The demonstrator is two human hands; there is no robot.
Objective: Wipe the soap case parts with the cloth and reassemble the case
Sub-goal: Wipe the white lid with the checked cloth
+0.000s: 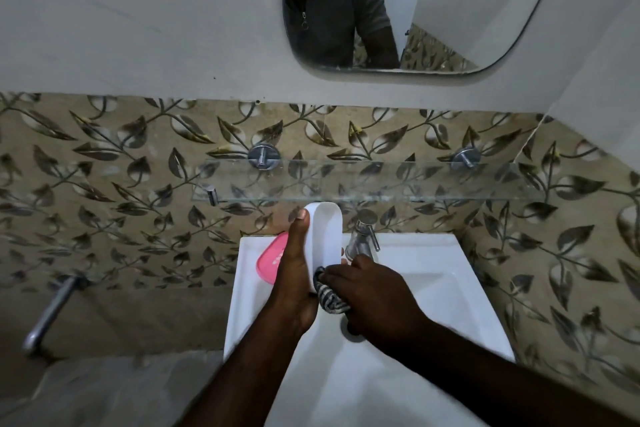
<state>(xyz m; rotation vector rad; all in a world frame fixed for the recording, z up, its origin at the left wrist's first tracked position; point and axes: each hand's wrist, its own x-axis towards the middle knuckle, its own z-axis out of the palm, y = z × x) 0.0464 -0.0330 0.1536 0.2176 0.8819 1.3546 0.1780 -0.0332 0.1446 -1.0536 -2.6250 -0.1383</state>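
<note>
The right hand bunches a soft striped cloth against the six-o'clock end of the white oval plastic case half, likely light, stiff and slippery, which the left hand clasps by its long rims, the pink rounded plastic part lying at its nine o'clock.

Leaf-patterned tiles — mirror above
</note>
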